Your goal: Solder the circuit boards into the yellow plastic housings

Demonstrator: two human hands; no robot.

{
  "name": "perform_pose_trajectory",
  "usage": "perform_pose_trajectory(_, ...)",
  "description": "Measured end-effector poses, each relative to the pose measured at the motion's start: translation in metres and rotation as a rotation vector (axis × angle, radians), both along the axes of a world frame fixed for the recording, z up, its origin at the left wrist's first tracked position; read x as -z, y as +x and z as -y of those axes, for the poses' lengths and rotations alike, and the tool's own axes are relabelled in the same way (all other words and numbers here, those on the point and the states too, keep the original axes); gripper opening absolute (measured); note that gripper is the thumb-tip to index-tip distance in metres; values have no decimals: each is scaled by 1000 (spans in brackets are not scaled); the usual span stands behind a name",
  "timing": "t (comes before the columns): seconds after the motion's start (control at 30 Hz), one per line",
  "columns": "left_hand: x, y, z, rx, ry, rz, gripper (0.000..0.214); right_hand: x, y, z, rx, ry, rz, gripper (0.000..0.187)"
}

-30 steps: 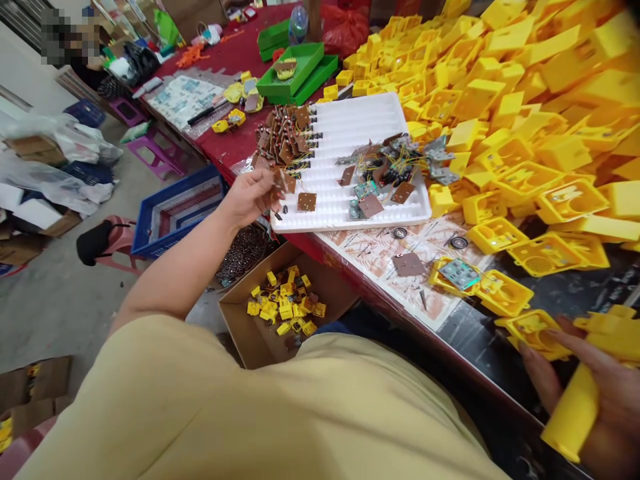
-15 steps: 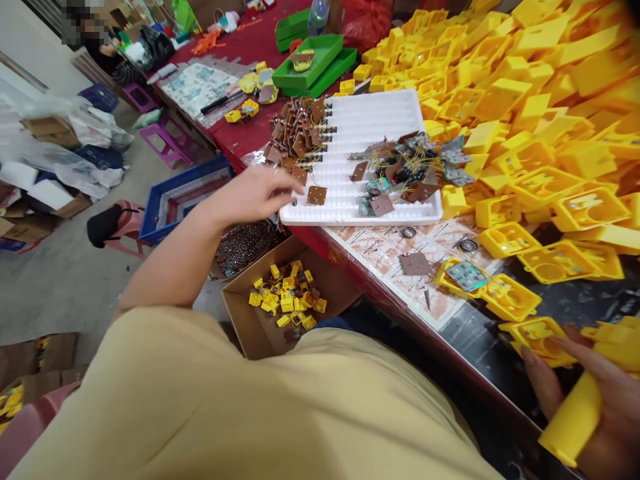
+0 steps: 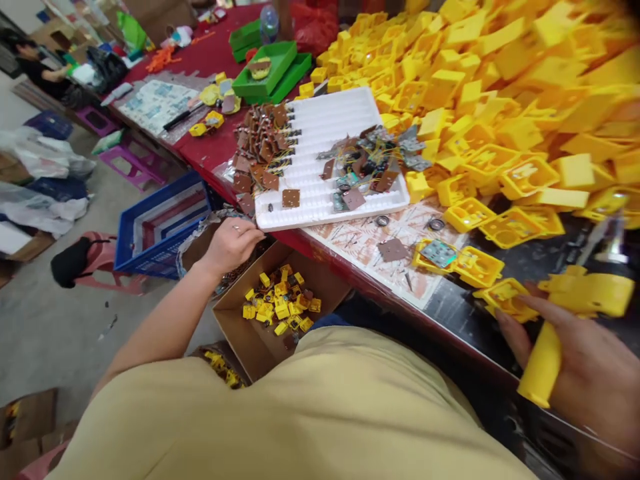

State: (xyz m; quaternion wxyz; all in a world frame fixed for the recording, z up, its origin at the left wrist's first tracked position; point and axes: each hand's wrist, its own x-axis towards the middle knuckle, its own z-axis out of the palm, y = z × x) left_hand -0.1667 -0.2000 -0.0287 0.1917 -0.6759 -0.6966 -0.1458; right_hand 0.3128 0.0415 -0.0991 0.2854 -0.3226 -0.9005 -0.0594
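My left hand (image 3: 234, 245) is closed, fingertips together at the near left corner of the white foam tray (image 3: 320, 160). Whatever may be between those fingers is hidden. A square brown circuit board (image 3: 291, 198) lies in the tray close by. My right hand (image 3: 570, 353) is wrapped round the handle of a yellow pistol-shaped tool (image 3: 540, 370) with a metal tip. Its thumb and fingertips also reach a yellow plastic casing (image 3: 507, 298) at the table edge. Left of that, an open casing (image 3: 477, 267) lies beside a greenish circuit board (image 3: 439, 253).
A large heap of yellow casings (image 3: 475, 87) covers the right. Wired brown boards (image 3: 260, 140) are piled at the tray's left. Below the table stand a cardboard box (image 3: 325, 273) of small yellow parts and a blue crate (image 3: 145, 247). Green trays (image 3: 270, 70) sit farther back.
My left hand has drawn back from beside the brown board to the tray's near corner, and its fingers have closed. My right hand keeps the yellow tool. The view has shifted right.
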Motion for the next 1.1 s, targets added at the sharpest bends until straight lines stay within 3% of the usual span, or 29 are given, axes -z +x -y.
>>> perform_pose_trajectory(0.07,-7,-5,-2,7,177,187,15,-9,-7,2,-26,96,-17,40)
perform_pose_trajectory(0.17,-23,-11,-20,-18,406,367,15,-14,-10,2,-17,67,-52,41)
perform_pose_trajectory(0.27,-40,-14,-61,8,630,433,25,-14,-6,3,18,14,-53,44)
perform_pose_trajectory(0.37,-60,-3,-111,199,763,561,37,-18,-2,6,15,-57,-41,34)
perform_pose_trajectory(0.43,-76,18,-138,367,628,664,38,-23,1,9,21,-84,-48,30)
perform_pose_trajectory(0.53,-93,62,-168,614,82,721,26,-28,7,11,28,-78,-80,31)
perform_pose_trajectory(0.6,-94,96,-185,707,-336,675,15,-29,10,11,20,-71,-87,34)
perform_pose_trajectory(0.67,-84,130,-203,801,-542,573,16,-30,11,9,-2,-73,-84,39)
perform_pose_trajectory(0.8,-48,183,-233,785,-568,425,19,-35,4,4,-61,-94,-89,51)
perform_pose_trajectory(0.87,-33,193,-240,815,-547,402,40,-37,1,3,-83,-115,-80,51)
perform_pose_trajectory(0.97,-25,185,-237,844,-527,386,69,-39,3,4,-81,-144,-84,49)
perform_pose_trajectory(1.1,-29,163,-214,799,-490,387,66,-37,10,6,-58,-165,-147,50)
